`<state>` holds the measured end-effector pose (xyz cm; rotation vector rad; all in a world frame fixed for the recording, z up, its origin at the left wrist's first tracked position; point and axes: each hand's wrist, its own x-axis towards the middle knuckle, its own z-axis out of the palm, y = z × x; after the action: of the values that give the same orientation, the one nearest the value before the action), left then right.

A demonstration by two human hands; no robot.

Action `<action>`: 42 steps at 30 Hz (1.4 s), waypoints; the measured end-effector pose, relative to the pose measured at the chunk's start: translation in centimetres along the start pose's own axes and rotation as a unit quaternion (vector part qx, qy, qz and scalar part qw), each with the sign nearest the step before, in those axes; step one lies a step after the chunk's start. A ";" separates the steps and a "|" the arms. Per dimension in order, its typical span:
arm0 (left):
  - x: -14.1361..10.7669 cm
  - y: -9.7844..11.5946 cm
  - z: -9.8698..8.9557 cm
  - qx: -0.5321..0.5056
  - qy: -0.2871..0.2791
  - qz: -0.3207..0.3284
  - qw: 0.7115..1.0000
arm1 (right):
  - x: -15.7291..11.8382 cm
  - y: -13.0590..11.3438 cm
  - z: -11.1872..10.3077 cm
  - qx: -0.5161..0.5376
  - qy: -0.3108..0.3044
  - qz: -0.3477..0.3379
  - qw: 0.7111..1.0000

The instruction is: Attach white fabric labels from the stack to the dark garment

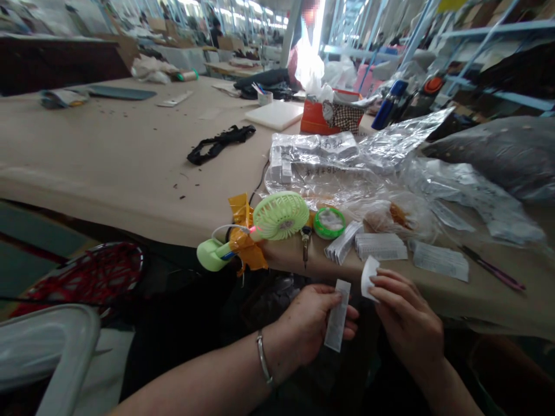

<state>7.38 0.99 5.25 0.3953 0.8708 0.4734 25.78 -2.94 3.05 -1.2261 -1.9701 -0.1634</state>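
Between the thumb and fingers of my left hand [310, 320] is a narrow white printed label [337, 316], held upright in front of the table edge. My right hand [407, 315] pinches a second white label [369, 278], which looks curved or folded, a short way to the right of the first. Just beyond my hands, along the table's edge, lie a fanned stack of labels [343, 242], a row of folded labels [380, 247] and a flatter pile of labels [441, 261].
A green fan [281, 215] is taped at the table edge, beside a green-rimmed round container [329, 222]. Thread snips [494, 268] lie at right. Clear plastic bags [329, 173] spread behind the labels; a black strap [221, 144] and an orange box [315, 117] are farther back.
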 end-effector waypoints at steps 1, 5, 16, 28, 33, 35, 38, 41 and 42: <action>0.0 0.1 0.1 -0.009 -0.003 0.009 1.000 | 0.0 -0.9 0.0 0.030 -0.025 -0.023 0.999; -0.2 0.1 0.3 -0.058 0.022 0.047 0.997 | -0.5 -3.8 0.7 0.066 -0.100 -0.088 0.989; 0.1 -0.7 -0.4 -0.110 0.013 0.056 0.992 | -1.5 -4.3 1.3 0.039 -0.125 -0.071 0.989; 0.2 -0.9 -0.6 -0.019 0.049 0.005 0.999 | -1.7 -0.9 -0.9 -0.059 -0.044 0.009 0.997; 0.2 -1.1 -1.1 0.004 0.071 -0.008 0.997 | -2.1 5.2 -4.3 -0.342 -0.038 0.122 0.931; 0.3 -1.4 -1.2 0.008 0.060 -0.009 0.998 | -2.9 6.1 -4.7 -0.389 -0.076 0.117 0.910; 0.4 -1.8 -1.3 0.012 0.050 -0.010 0.999 | -4.1 6.1 -4.7 -0.383 -0.086 0.098 0.914; 0.4 -1.7 -1.3 0.017 0.059 -0.011 0.998 | -4.6 6.3 -5.2 -0.332 -0.059 0.093 0.937; 0.4 -1.7 -1.4 0.020 0.062 -0.011 0.998 | -4.6 6.5 -5.5 -0.309 -0.048 0.091 0.946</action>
<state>6.90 -0.02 3.36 0.3954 1.0050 0.4644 35.10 -5.43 1.80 -1.8336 -1.9356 -0.6778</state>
